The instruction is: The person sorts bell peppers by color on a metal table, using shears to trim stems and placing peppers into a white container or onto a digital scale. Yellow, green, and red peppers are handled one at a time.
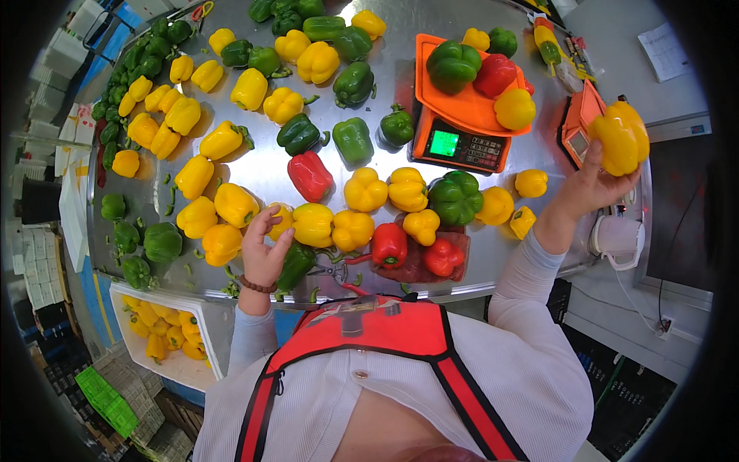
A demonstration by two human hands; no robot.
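Note:
A large yellow bell pepper [620, 138] is held up in my right hand [600, 179], beyond the right side of the orange scale. My left hand [262, 248], a beaded bracelet at its wrist, hovers over the near side of the steel table with fingers apart and nothing in them. Just past its fingertips sits a yellow bell pepper [283, 224]; whether they touch I cannot tell. A green bell pepper [297, 263] lies partly hidden beside that hand. On the orange digital scale's tray [433, 107] rest a green pepper [453, 66], a red pepper [495, 75] and a yellow pepper [515, 108].
Several yellow and green peppers cover the steel table [254, 167]. Red-handled pruning shears [332, 270] lie near the front edge, by a dark red cloth [404, 271] bearing red peppers. A white foam box [173, 369] of yellow peppers stands below. At right is a white jug [619, 237].

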